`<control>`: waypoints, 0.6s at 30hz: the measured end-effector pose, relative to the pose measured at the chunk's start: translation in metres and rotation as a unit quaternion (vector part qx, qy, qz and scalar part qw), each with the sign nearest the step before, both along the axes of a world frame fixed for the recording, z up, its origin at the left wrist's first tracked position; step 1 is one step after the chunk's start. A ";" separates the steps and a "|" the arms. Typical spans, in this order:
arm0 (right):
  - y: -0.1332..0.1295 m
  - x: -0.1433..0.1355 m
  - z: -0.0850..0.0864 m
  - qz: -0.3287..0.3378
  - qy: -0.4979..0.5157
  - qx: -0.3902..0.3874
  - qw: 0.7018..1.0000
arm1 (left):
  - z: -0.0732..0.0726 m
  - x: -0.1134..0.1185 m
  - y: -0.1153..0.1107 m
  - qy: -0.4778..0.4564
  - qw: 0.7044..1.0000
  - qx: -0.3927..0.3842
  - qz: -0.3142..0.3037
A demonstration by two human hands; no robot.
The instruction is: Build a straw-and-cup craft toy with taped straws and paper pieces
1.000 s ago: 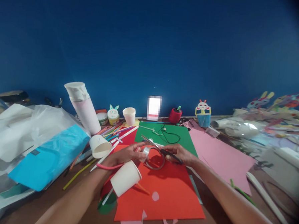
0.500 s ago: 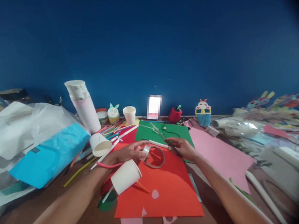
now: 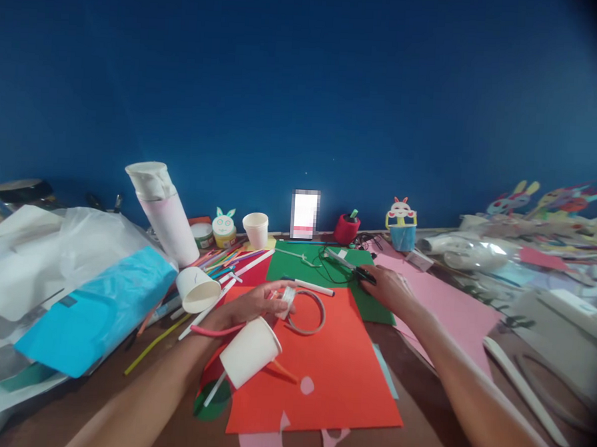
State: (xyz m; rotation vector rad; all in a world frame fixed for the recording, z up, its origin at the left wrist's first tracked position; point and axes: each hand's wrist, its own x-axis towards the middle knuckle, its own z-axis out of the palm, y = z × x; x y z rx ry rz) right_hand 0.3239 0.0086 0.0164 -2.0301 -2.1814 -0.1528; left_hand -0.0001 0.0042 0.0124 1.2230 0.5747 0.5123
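My left hand (image 3: pixel 262 301) is closed around a small clear, whitish object that looks like a tape roll (image 3: pixel 288 302), above the red paper. A thin grey ring (image 3: pixel 324 313) adjoins it; I cannot tell whether the two are joined. At the right, my right hand (image 3: pixel 388 288) is closed at the black handle of a pair of scissors (image 3: pixel 342 260), whose blades point left over the green paper (image 3: pixel 296 267). Between the hands lies a white marker (image 3: pixel 315 288). A white paper cup (image 3: pixel 252 352) rests on its side by my left wrist, on the red paper (image 3: pixel 341 366).
Another tipped cup (image 3: pixel 195 290), an upright cup (image 3: pixel 256 230) and coloured pens (image 3: pixel 226 260) lie at the left. Pink paper (image 3: pixel 439 304) spreads at the right, near plastic wrapping (image 3: pixel 477 256). A blue bunny cup (image 3: pixel 402 237) stands by the wall.
My right hand has moved right with the scissors, from above the marker to the green paper's right side. My left hand keeps its hold in about the same place.
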 end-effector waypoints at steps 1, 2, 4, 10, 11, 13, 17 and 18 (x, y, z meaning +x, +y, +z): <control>0.000 0.000 0.000 -0.012 -0.006 -0.003 1.000 | -0.001 0.000 0.000 -0.001 1.000 0.002 0.002; 0.001 0.001 0.000 -0.025 -0.009 -0.004 1.000 | -0.001 0.000 0.001 -0.002 1.000 0.003 0.002; 0.001 0.002 0.002 -0.051 -0.012 -0.007 0.999 | -0.003 -0.001 0.002 -0.003 1.000 0.005 0.003; 0.000 0.014 0.004 -0.086 -0.018 -0.057 0.994 | -0.005 0.000 0.001 -0.011 1.000 -0.002 0.011; 0.001 0.017 0.003 -0.078 -0.015 -0.063 0.995 | -0.005 0.001 0.001 -0.015 1.000 -0.003 0.015; 0.003 0.023 0.000 -0.060 -0.012 -0.074 0.995 | -0.006 0.001 0.000 -0.019 1.000 -0.006 0.020; 0.007 0.029 -0.004 -0.027 -0.018 -0.101 0.994 | -0.006 0.001 0.000 -0.017 1.000 -0.003 0.025; 0.007 0.029 -0.005 -0.021 -0.022 -0.105 0.994 | -0.005 0.001 -0.001 -0.016 1.000 -0.003 0.026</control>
